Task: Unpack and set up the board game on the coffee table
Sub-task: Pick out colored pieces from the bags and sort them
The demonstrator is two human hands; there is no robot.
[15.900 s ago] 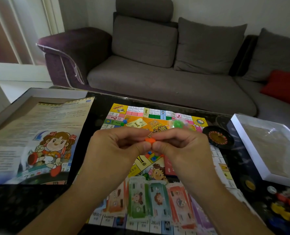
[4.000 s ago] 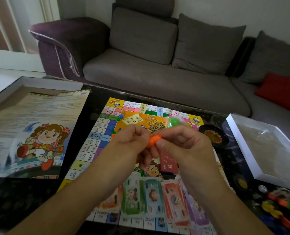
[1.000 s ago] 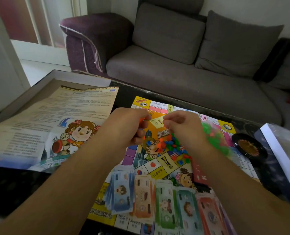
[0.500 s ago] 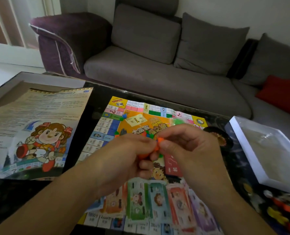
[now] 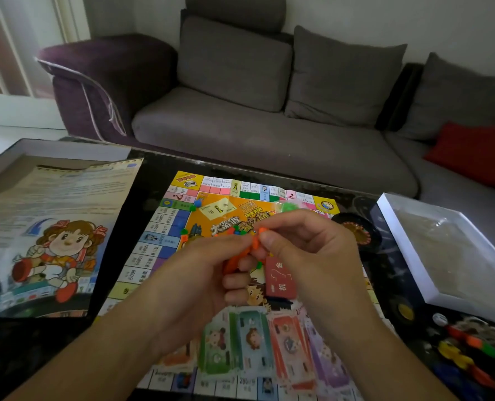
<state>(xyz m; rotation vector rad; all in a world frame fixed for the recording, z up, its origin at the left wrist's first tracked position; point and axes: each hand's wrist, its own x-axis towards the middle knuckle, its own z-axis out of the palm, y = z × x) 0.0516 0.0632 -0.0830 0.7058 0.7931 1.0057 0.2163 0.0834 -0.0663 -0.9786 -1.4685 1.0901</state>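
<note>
The game board [image 5: 165, 241] lies flat in the middle of the bench [image 5: 153, 172] and serves as the reference for everything else. Left of the board the rule sheet [image 5: 55, 227] is spread open over a box half [image 5: 6, 157], probably to keep it readable while out of play. Above the board's centre the left hand [image 5: 200, 273] curls round a strip of orange plastic pieces [image 5: 234, 260], steadying it, and the right hand [image 5: 312, 250] pinches the strip's upper end, seemingly to snap one piece free. Small coloured pieces [image 5: 195, 205] already dot the board, and fanned banknotes [image 5: 252, 342] line its near edge for easy reach. Right of the board sit a dark spinner wheel [image 5: 361, 230], the white box tray [image 5: 442, 293] and more coloured tokens [image 5: 468, 351], apparently awaiting sorting
</note>
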